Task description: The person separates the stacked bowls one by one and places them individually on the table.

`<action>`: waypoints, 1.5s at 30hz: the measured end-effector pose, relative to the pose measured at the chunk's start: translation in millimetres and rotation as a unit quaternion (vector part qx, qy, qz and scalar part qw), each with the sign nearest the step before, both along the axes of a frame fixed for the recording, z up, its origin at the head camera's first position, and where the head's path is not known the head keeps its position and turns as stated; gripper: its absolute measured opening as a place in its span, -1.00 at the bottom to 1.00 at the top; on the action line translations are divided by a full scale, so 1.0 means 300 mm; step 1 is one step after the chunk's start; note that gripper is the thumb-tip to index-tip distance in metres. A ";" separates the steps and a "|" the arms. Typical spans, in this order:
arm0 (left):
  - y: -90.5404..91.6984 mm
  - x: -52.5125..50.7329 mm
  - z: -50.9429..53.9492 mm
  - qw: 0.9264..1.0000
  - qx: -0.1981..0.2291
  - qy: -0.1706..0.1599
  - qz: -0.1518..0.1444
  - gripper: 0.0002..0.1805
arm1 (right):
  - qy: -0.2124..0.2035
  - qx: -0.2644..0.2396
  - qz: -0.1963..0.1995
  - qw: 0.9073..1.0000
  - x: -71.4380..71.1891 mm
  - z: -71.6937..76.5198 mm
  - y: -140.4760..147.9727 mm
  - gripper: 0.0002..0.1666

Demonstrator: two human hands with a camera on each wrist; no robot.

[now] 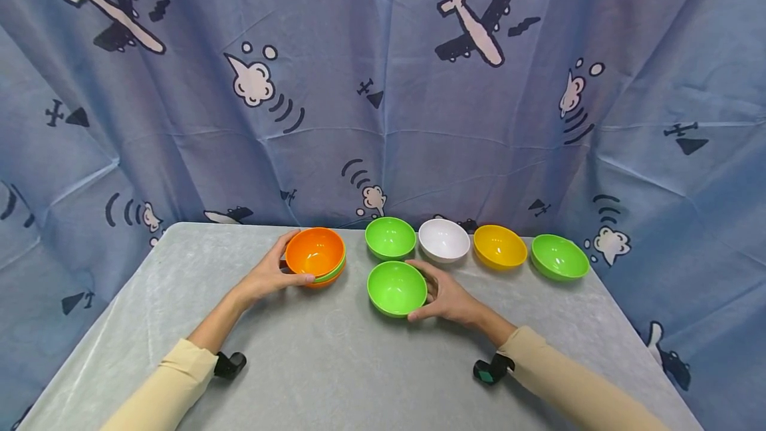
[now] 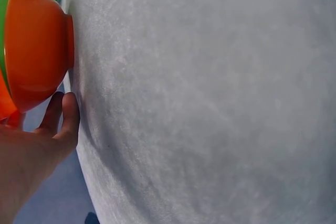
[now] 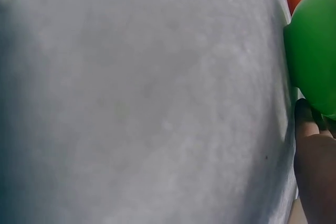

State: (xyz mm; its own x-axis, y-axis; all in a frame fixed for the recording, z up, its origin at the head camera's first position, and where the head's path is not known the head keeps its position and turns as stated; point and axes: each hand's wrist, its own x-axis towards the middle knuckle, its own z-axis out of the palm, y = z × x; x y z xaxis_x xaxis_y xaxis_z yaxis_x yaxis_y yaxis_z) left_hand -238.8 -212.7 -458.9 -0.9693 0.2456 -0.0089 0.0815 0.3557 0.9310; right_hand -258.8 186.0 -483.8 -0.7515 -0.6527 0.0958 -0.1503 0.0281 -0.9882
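Observation:
On the left of the table, my left hand holds a stack of bowls from its left side, thumb in front and fingers behind. The stack has an orange bowl on top, a green bowl between, and another orange bowl at the bottom. My right hand grips the right side of a single green bowl, its thumb at the near side and fingers at the far side. That bowl is upright, to the right of the stack. In the right wrist view, the green bowl hides part of the fingers.
Along the back edge of the grey table stand a green bowl, a white bowl, a yellow bowl and another green bowl. Behind the table hangs a blue curtain with printed planes.

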 end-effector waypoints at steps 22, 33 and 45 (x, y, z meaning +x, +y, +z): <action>-0.006 -0.004 -0.019 0.999 0.027 0.013 -0.010 0.10 | 0.005 0.059 0.061 0.996 -0.023 0.110 0.114 0.05; -0.014 -0.018 -0.002 0.999 0.030 -0.002 -0.011 0.09 | 0.096 0.049 -0.030 0.994 -0.039 0.181 0.108 -0.43; -0.025 -0.045 0.000 1.000 0.022 -0.002 -0.015 0.09 | 0.122 0.019 -0.088 0.989 -0.079 0.223 -0.006 -0.56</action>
